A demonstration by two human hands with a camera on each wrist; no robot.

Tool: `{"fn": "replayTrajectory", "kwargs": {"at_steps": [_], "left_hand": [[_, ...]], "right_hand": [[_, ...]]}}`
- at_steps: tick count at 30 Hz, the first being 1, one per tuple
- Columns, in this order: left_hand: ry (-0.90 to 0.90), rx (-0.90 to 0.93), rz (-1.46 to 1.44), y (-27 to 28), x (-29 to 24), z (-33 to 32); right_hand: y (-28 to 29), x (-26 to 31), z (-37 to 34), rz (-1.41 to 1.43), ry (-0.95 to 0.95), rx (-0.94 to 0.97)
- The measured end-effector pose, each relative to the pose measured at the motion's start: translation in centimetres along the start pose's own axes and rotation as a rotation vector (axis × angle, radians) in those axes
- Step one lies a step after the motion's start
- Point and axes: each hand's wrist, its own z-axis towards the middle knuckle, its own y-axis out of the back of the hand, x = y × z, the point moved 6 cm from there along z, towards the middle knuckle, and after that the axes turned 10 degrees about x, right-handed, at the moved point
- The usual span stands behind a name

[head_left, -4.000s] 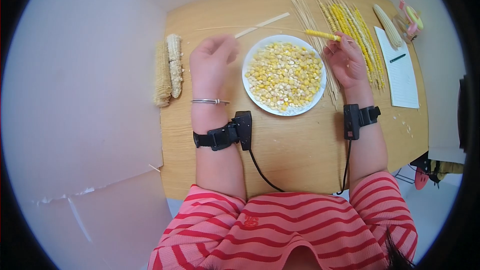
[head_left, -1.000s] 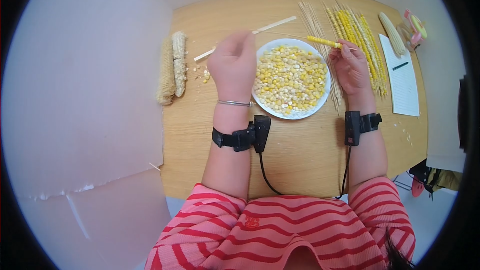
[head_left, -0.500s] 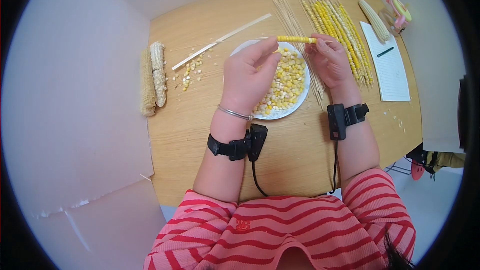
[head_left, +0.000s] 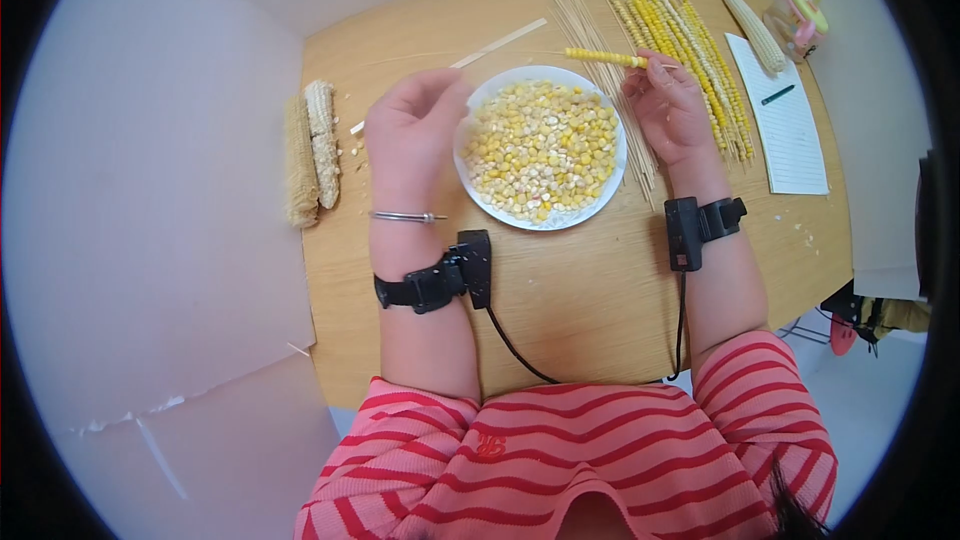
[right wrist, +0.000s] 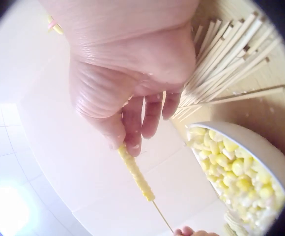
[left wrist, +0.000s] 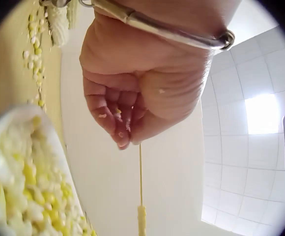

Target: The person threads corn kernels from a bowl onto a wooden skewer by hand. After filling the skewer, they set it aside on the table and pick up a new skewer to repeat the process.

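Observation:
My right hand pinches one end of a bamboo skewer threaded with yellow corn kernels. In the right wrist view the threaded row sticks out past the thumb and forefinger. The skewer's bare part runs left above the plate. My left hand, bent with thumb and fingertips bunched, is left of the plate. In the left wrist view the bare skewer meets those fingertips; I cannot tell whether they grip it or a kernel. Small corn bits stick to the fingers. A white plate of loose kernels lies between the hands.
Plain skewers and finished kernel skewers lie at the back right. Beyond are a corn cob, lined paper, and a green pen. Stripped cobs lie at left, near a flat wooden strip.
The left hand slid right along the skewer to the threaded kernels half a second ago, then drew back left, uncovering the plate. The right hand keeps its pinch on the skewer.

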Motion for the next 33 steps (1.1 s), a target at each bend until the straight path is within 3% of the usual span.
{"fn": "replayTrajectory", "kwargs": {"at_steps": [5,8,14,21,24,26,27,29,33], "left_hand": [[0.192,0.094,0.352,2.6,2.2,-0.1],[0.167,0.224,0.485,1.8,2.9,-0.1],[0.172,0.311,0.679,-0.2,1.9,-0.4],[0.087,0.326,0.813,-0.9,1.9,-0.2],[0.095,0.287,0.751,-0.8,2.0,0.0],[0.103,0.141,0.484,0.1,1.9,0.1],[0.102,0.139,0.485,0.2,2.1,0.3],[0.012,-0.101,0.315,1.8,1.8,0.5],[-0.038,-0.264,0.101,3.8,1.6,0.4]], "right_hand": [[0.1,-0.2,0.0,-0.006,-0.013,0.01],[0.2,-0.2,0.0,0.001,-0.013,-0.003],[0.3,-0.3,0.1,-0.003,-0.011,0.013],[0.3,-0.2,0.0,-0.014,-0.014,0.005],[0.4,-0.3,0.1,-0.016,-0.011,0.012],[0.5,-0.2,0.1,-0.014,-0.009,0.016],[0.4,-0.2,0.1,-0.009,-0.01,0.016],[0.4,-0.3,0.1,-0.003,-0.011,0.019],[0.3,-0.2,0.0,-0.018,-0.017,-0.007]]}}
